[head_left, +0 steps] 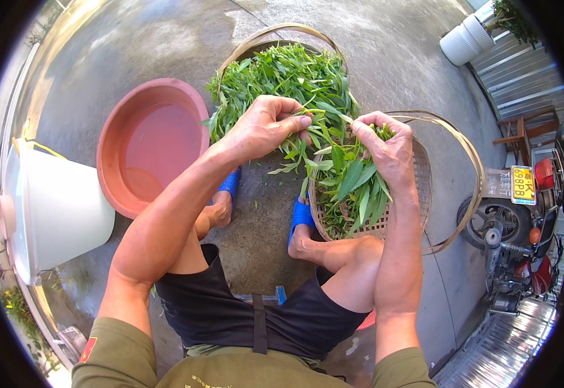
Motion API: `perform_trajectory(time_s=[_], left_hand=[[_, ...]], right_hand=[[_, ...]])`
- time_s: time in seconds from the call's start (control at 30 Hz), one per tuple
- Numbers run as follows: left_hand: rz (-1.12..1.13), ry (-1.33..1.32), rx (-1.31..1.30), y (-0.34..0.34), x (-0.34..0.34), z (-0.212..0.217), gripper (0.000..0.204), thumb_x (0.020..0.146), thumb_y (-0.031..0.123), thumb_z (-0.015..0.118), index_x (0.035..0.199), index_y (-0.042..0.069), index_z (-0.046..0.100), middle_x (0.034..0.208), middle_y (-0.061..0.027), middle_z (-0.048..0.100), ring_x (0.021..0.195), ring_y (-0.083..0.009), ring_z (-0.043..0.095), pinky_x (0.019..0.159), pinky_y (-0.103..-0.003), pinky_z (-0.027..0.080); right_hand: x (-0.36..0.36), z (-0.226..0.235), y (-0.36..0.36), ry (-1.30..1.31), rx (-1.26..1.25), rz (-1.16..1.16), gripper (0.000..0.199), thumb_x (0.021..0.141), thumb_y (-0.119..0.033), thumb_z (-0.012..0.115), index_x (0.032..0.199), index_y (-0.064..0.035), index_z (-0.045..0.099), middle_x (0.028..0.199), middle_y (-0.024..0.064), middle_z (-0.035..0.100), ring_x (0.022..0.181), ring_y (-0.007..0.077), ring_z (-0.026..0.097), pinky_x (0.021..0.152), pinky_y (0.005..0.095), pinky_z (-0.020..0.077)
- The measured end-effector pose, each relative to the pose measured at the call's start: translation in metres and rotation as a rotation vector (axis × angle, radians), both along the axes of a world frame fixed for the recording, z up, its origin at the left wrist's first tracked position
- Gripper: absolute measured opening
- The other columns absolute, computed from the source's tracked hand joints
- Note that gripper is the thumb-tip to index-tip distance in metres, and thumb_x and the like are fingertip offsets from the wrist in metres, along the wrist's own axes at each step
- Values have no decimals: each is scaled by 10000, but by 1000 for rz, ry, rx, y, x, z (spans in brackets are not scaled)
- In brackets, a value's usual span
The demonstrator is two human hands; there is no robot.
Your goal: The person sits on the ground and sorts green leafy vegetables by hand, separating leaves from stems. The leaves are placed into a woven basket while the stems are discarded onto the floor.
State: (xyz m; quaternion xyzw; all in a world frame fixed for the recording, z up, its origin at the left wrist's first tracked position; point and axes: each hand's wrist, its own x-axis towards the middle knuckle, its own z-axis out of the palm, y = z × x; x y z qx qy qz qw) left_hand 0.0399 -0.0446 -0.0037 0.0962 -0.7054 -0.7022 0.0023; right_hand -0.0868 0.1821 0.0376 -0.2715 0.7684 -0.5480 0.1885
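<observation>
Between thumb and fingers, my left hand [270, 126] pinches a green stem of what looks like water spinach. That hand is over the near edge of a big heap of the same leafy greens [282, 77], piled in a round basket with a cane handle [275, 28]. My right hand [390, 152] is closed around a bunch of water spinach [358, 178], cut stems up and leaves hanging down. Below it stands a second woven basket [422, 178] with a hoop handle, holding more loose leaves. The two hands are close together but apart.
To the left are a reddish plastic basin [114, 139] with water and a white bucket [75, 204]. A parked motorcycle [498, 223], a small wooden stool [521, 137] and a white planter [466, 42] stand at the right. My feet in blue slippers [300, 216] rest on concrete between basin and baskets.
</observation>
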Motion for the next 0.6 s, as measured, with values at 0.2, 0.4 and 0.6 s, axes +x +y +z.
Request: perform_trajectory(time_s=[0.2,0.4,0.6], left_hand=[[-1,-66,5,4,1,7,208,1050,223,686,1064,23,743,865,-15,775,731,-14,600,643,-212,462],[-21,-88,21,7,-2,3,208,1041,218,695,1079,20,744,848,-17,767,713,-9,596,626,-203,457],[-29,-76,46,12,-3,2,216,1036,200,701,1133,10,734,871,-21,768,754,-19,628,654,-204,479]], right_hand=[[17,2,-13,555,-28,211,61,868,-58,775,903,-11,759,788,103,704,714,219,694,666,337,526],[28,-7,-23,772,150,232,89,836,-155,801,885,-110,743,803,65,662,777,311,703,656,436,543],[27,-16,-20,782,195,260,120,824,-186,812,871,-108,734,808,69,667,771,318,701,653,441,539]])
